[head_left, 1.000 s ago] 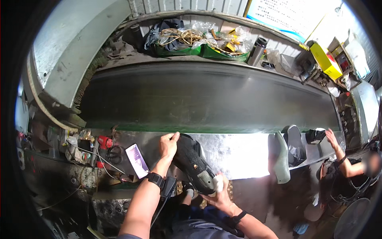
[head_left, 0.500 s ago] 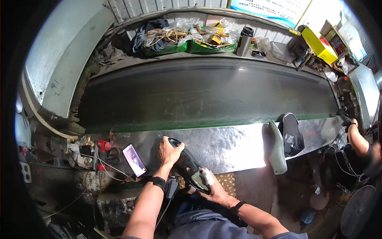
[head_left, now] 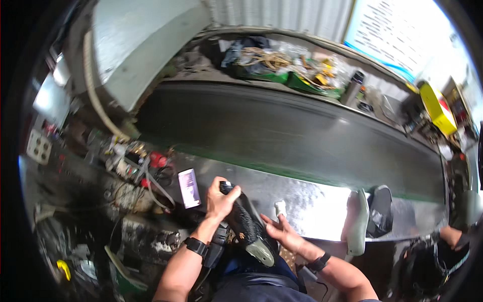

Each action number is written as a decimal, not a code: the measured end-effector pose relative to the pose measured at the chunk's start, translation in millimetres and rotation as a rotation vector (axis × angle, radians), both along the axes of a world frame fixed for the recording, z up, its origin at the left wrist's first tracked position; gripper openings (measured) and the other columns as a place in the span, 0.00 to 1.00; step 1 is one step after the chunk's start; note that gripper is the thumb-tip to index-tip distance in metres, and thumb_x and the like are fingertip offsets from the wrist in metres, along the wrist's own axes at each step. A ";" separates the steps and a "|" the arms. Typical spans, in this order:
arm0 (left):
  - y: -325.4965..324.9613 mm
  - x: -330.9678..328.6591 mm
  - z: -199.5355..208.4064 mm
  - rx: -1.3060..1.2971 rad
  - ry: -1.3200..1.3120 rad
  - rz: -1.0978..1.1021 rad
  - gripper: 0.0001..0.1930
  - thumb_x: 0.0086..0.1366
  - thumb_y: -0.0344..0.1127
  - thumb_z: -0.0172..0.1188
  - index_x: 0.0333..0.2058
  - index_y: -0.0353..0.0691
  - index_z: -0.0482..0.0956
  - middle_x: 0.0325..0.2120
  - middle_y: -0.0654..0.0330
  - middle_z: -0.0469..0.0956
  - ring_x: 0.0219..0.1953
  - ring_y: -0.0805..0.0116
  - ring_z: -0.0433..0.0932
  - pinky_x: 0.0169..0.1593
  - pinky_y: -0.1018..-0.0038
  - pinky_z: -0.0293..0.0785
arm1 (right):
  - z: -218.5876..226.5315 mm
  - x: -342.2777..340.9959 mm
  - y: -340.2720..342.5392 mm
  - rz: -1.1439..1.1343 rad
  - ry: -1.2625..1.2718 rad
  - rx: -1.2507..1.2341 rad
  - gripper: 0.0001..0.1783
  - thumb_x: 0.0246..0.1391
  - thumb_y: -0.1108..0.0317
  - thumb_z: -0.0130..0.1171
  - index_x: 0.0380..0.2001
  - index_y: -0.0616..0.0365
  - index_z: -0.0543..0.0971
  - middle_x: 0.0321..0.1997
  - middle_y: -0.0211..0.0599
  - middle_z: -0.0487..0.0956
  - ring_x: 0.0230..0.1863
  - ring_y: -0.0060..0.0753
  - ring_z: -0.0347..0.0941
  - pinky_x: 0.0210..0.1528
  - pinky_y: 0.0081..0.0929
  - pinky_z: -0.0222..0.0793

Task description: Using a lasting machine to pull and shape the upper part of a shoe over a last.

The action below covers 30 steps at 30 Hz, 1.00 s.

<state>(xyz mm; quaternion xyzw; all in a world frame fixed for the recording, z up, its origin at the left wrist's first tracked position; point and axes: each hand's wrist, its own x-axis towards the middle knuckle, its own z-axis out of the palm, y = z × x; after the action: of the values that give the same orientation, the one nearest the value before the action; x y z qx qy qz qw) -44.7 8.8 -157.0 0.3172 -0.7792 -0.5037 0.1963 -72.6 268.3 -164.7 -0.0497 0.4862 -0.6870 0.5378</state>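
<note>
My left hand (head_left: 220,200) is closed round the far end of a black shoe upper (head_left: 244,216), held at a slant in front of my body. A grey-green shoe last (head_left: 261,251) shows at the upper's near end. Just right of it, my right hand (head_left: 292,236) has its fingers apart, one wrapped in white; whether a fingertip touches the upper is unclear. Farther right, a second grey-green last (head_left: 357,224) juts over the bench edge beside a black shoe piece (head_left: 380,211). A phone (head_left: 188,188) lies left of my left hand.
Behind the metal ledge (head_left: 297,194) runs a dark conveyor belt (head_left: 282,131). Cables and red-capped tools (head_left: 159,160) clutter the left. Green bags (head_left: 312,84) and a steel flask (head_left: 352,87) stand along the back. Another person's hand (head_left: 453,236) is at far right.
My right hand has come off the near end of the shoe upper and its fingers have spread. The left hand keeps its hold. The whole view has turned and shifted.
</note>
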 end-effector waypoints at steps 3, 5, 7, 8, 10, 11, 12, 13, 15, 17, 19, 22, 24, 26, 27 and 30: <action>1.3 29.4 29.5 0.122 0.027 0.041 0.20 0.53 0.44 0.74 0.36 0.37 0.76 0.25 0.62 0.78 0.29 0.73 0.76 0.36 0.70 0.75 | 5.5 -3.6 -41.6 0.211 -0.182 0.248 0.57 0.65 0.37 0.55 0.75 0.69 0.41 0.78 0.43 0.56 0.77 0.41 0.53 0.75 0.33 0.51; -6.7 58.8 46.9 0.103 0.079 0.130 0.20 0.54 0.45 0.74 0.36 0.37 0.76 0.25 0.61 0.79 0.30 0.72 0.77 0.36 0.68 0.76 | 18.8 14.8 -54.5 0.131 -0.126 0.166 0.31 0.70 0.51 0.53 0.64 0.63 0.69 0.57 0.37 0.77 0.57 0.29 0.72 0.63 0.28 0.64; -21.7 99.3 65.0 0.027 0.174 0.259 0.20 0.55 0.45 0.73 0.35 0.37 0.76 0.26 0.57 0.80 0.30 0.69 0.78 0.37 0.67 0.76 | 38.9 41.5 -74.0 0.024 0.081 0.234 0.27 0.64 0.64 0.54 0.63 0.66 0.69 0.51 0.39 0.78 0.53 0.33 0.73 0.61 0.30 0.67; -30.7 122.7 74.5 0.013 0.203 0.313 0.20 0.55 0.45 0.72 0.35 0.37 0.76 0.26 0.55 0.79 0.30 0.67 0.78 0.37 0.66 0.76 | 48.6 58.8 -88.8 -0.091 0.114 0.272 0.28 0.63 0.68 0.56 0.63 0.67 0.67 0.51 0.44 0.78 0.54 0.34 0.73 0.61 0.33 0.67; -50.1 174.6 91.5 -0.061 0.169 0.509 0.19 0.56 0.45 0.72 0.35 0.36 0.77 0.27 0.52 0.79 0.30 0.65 0.79 0.37 0.64 0.75 | 68.2 89.5 -120.3 0.029 0.284 0.031 0.19 0.65 0.74 0.58 0.57 0.67 0.70 0.42 0.41 0.83 0.39 0.24 0.77 0.42 0.22 0.73; -61.8 206.1 98.8 -0.123 0.170 0.564 0.19 0.57 0.46 0.70 0.36 0.37 0.77 0.28 0.53 0.80 0.32 0.66 0.78 0.38 0.65 0.75 | 76.6 109.7 -143.1 0.121 0.328 -0.003 0.16 0.66 0.74 0.59 0.54 0.66 0.72 0.38 0.37 0.83 0.35 0.21 0.76 0.38 0.20 0.72; -67.1 229.5 107.0 -0.067 0.197 0.573 0.17 0.60 0.46 0.68 0.36 0.37 0.77 0.27 0.54 0.80 0.32 0.67 0.78 0.38 0.65 0.74 | 88.7 118.7 -154.4 0.181 0.365 0.026 0.13 0.67 0.73 0.59 0.51 0.65 0.74 0.33 0.32 0.83 0.31 0.18 0.75 0.34 0.17 0.70; -77.6 261.3 114.1 -0.084 0.313 0.674 0.16 0.61 0.45 0.67 0.37 0.37 0.78 0.26 0.55 0.79 0.31 0.66 0.78 0.37 0.64 0.74 | 99.1 140.2 -170.9 0.277 0.419 -0.006 0.13 0.67 0.72 0.60 0.50 0.65 0.75 0.32 0.31 0.83 0.31 0.17 0.74 0.34 0.17 0.69; -94.0 325.7 130.4 -0.096 0.304 0.825 0.11 0.64 0.39 0.62 0.36 0.36 0.77 0.27 0.60 0.78 0.33 0.70 0.74 0.39 0.68 0.72 | 114.9 193.3 -203.7 0.363 0.473 -0.034 0.15 0.67 0.69 0.62 0.52 0.65 0.76 0.32 0.27 0.82 0.30 0.15 0.73 0.34 0.16 0.68; -116.0 393.6 151.3 -0.199 0.346 1.022 0.13 0.69 0.44 0.56 0.41 0.40 0.76 0.34 0.53 0.82 0.39 0.57 0.81 0.44 0.62 0.75 | 126.2 252.4 -241.4 0.468 0.359 -0.108 0.16 0.66 0.68 0.63 0.53 0.65 0.77 0.36 0.28 0.83 0.33 0.16 0.73 0.37 0.17 0.69; -138.9 464.7 174.5 -0.142 0.247 1.092 0.18 0.72 0.51 0.54 0.43 0.41 0.75 0.36 0.53 0.82 0.39 0.57 0.80 0.47 0.62 0.74 | 130.5 315.3 -273.0 0.515 0.272 -0.199 0.14 0.66 0.68 0.63 0.50 0.64 0.80 0.38 0.28 0.83 0.35 0.17 0.74 0.39 0.18 0.70; -159.6 564.6 204.4 0.179 0.455 1.186 0.24 0.74 0.54 0.53 0.44 0.35 0.79 0.39 0.63 0.81 0.46 0.71 0.76 0.54 0.71 0.69 | 130.6 397.7 -318.4 0.667 -0.021 -0.269 0.09 0.64 0.68 0.65 0.45 0.59 0.82 0.37 0.28 0.84 0.35 0.19 0.78 0.38 0.23 0.75; -148.6 614.0 210.7 0.109 0.473 1.217 0.23 0.73 0.52 0.55 0.47 0.34 0.82 0.42 0.63 0.81 0.46 0.73 0.76 0.55 0.74 0.68 | 129.1 449.3 -345.4 0.626 -0.163 -0.291 0.07 0.64 0.67 0.65 0.40 0.58 0.83 0.35 0.29 0.84 0.33 0.21 0.78 0.34 0.24 0.77; -128.2 638.2 201.4 0.161 0.577 1.247 0.20 0.72 0.48 0.58 0.46 0.34 0.82 0.41 0.62 0.82 0.44 0.71 0.78 0.52 0.73 0.71 | 129.7 485.3 -369.1 0.580 -0.195 -0.241 0.05 0.63 0.67 0.66 0.33 0.54 0.83 0.34 0.29 0.85 0.31 0.22 0.79 0.32 0.24 0.77; -119.8 646.6 193.9 0.364 0.730 1.239 0.18 0.72 0.46 0.59 0.45 0.34 0.83 0.40 0.61 0.83 0.42 0.70 0.79 0.50 0.71 0.74 | 130.7 495.6 -378.8 0.622 -0.183 -0.202 0.05 0.63 0.67 0.66 0.33 0.54 0.83 0.34 0.29 0.84 0.31 0.22 0.79 0.32 0.24 0.77; -102.7 657.9 163.1 0.625 1.042 1.161 0.14 0.72 0.42 0.60 0.40 0.34 0.84 0.36 0.61 0.83 0.38 0.69 0.80 0.45 0.69 0.77 | 134.3 520.0 -404.7 0.663 -0.142 -0.218 0.03 0.63 0.70 0.64 0.35 0.57 0.83 0.33 0.33 0.84 0.31 0.25 0.80 0.31 0.27 0.79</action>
<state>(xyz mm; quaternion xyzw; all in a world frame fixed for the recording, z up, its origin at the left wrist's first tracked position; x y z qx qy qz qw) 613.2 -94.0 6.1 0.4344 -0.1266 -0.5973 0.6622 447.4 -136.4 -30.4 -0.2137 0.3288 -0.5249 0.7555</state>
